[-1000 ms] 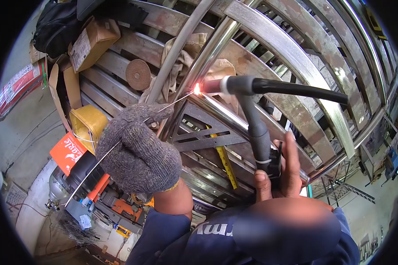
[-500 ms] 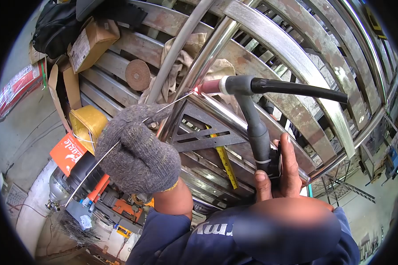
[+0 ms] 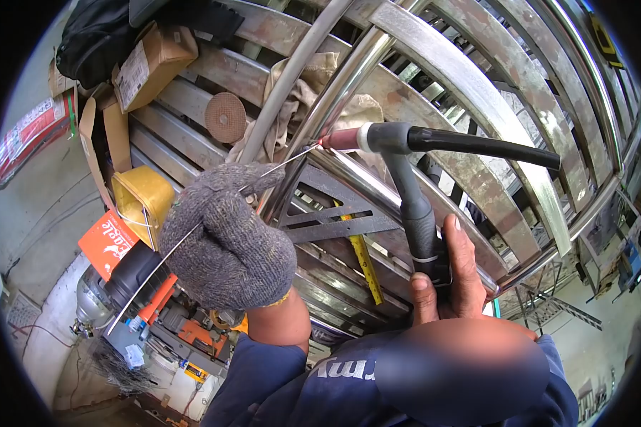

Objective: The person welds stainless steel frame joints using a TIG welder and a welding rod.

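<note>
My left hand point(image 3: 228, 238), in a grey knit glove, is closed around a thin filler rod point(image 3: 153, 274). The rod's tip reaches the joint of a shiny metal tube point(image 3: 349, 78), where a small reddish glow shows. Bare and ungloved, my right hand point(image 3: 452, 285) grips the handle of a TIG welding torch point(image 3: 414, 192), its forefinger extended along it. The torch's pinkish cup point(image 3: 342, 139) points left at that joint, and a long black cap extends to the right. Just below the joint sits a dark triangular square point(image 3: 342, 206) with slots.
A yellow measuring tape point(image 3: 365, 267) lies under the square. Metal slats point(image 3: 463, 153) fill the work surface, with a brown abrasive disc point(image 3: 225, 117) and a cloth point(image 3: 363, 110) on them. At left are a cardboard box point(image 3: 153, 67), a yellow container point(image 3: 142, 196) and power tools.
The view has shifted slightly, and the scene sits a little further right in places. The glow at the cup looks smaller. Both hands keep their hold on rod and torch.
</note>
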Demonstrator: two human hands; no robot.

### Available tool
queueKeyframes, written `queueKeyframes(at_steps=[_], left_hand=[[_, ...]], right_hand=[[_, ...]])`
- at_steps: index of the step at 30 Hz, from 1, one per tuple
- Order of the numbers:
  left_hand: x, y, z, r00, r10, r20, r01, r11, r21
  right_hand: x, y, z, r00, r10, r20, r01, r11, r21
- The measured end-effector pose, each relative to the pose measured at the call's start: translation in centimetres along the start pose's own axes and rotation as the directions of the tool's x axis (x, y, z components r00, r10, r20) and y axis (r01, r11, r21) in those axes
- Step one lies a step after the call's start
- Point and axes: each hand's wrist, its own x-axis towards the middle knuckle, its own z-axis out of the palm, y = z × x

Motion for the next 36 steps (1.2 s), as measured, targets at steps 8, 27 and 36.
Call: queueKeyframes(at_steps=[8,27,36], left_hand=[[-0.3,-0.3,0.6,0.995,0.002,-0.099,-0.001,1.0,0.002],[0.0,-0.5,0.2,0.993,-0.089,-0.078,0.096,0.991,0.093],[-1.3,-1.3,0.2,0.982,-0.176,-0.075,0.152,0.956,-0.25]], right_hand=[[-1.3,0.6,0.3,0.998,0.065,-0.012,-0.064,0.995,0.072],[-1.6,0.9,0.7,0.995,-0.023,-0.101,0.029,0.998,0.058],[-1.1,0.9,1.0,0.993,-0.031,-0.114,0.03,0.999,-0.015]])
